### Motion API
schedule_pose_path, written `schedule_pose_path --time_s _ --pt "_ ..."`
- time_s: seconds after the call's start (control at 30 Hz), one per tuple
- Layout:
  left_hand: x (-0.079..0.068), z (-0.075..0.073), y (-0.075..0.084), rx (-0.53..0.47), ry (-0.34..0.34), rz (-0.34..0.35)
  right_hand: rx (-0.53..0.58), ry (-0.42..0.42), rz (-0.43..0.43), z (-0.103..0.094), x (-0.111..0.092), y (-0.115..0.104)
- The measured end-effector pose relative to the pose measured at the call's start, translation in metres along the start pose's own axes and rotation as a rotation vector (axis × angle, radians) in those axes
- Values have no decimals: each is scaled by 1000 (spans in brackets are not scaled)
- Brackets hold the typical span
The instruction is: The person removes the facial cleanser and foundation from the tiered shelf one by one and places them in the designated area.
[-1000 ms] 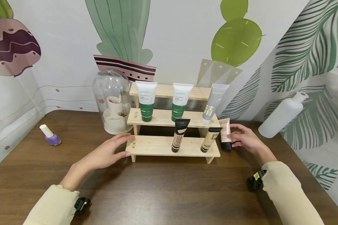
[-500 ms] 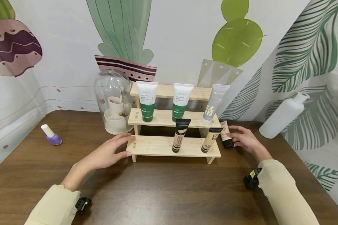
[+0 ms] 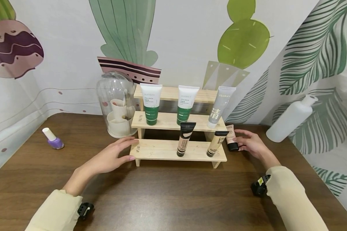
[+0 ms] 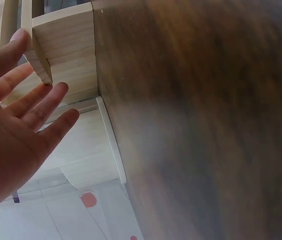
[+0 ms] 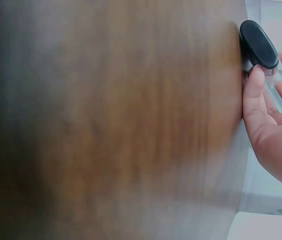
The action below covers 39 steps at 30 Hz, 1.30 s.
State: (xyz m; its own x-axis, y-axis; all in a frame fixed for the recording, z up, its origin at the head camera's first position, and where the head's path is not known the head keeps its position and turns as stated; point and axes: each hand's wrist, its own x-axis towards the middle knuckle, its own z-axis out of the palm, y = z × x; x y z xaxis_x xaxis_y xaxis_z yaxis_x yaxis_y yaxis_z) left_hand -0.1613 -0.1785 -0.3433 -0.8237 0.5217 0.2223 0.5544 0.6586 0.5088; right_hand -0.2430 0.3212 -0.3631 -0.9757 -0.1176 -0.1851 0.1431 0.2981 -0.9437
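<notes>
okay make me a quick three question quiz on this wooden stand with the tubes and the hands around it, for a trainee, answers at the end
1. On the wooden stand, how many tubes stand on the middle shelf?
2. Which thing is the right hand touching?
A) The clear dome
B) The white bottle
C) The pink tube with the black cap
3. True or false: the purple nail polish bottle sits on the person's left of the stand.

Key: 1. Three; 2. C; 3. True.
</notes>
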Motion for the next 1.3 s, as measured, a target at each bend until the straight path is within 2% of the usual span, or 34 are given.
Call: schedule_pose_path --time_s 0.2,0.57,0.73,1.07,1.3 --pt "0 -1 1 -4 -6 -9 -3 -9 -15 -1 -3 -1" --pt "-1 0 0 -4 -1 -2 -45 -28 -92 -6 -9 0" --pt "0 0 0 -7 -1 2 -106 -46 -120 -8 -14 -1" --pt "1 0 0 -6 6 10 -236 -74 -100 -5 -30 -14" --pt "0 0 -1 -9 17 15 -257 -142 -204 5 -42 -26"
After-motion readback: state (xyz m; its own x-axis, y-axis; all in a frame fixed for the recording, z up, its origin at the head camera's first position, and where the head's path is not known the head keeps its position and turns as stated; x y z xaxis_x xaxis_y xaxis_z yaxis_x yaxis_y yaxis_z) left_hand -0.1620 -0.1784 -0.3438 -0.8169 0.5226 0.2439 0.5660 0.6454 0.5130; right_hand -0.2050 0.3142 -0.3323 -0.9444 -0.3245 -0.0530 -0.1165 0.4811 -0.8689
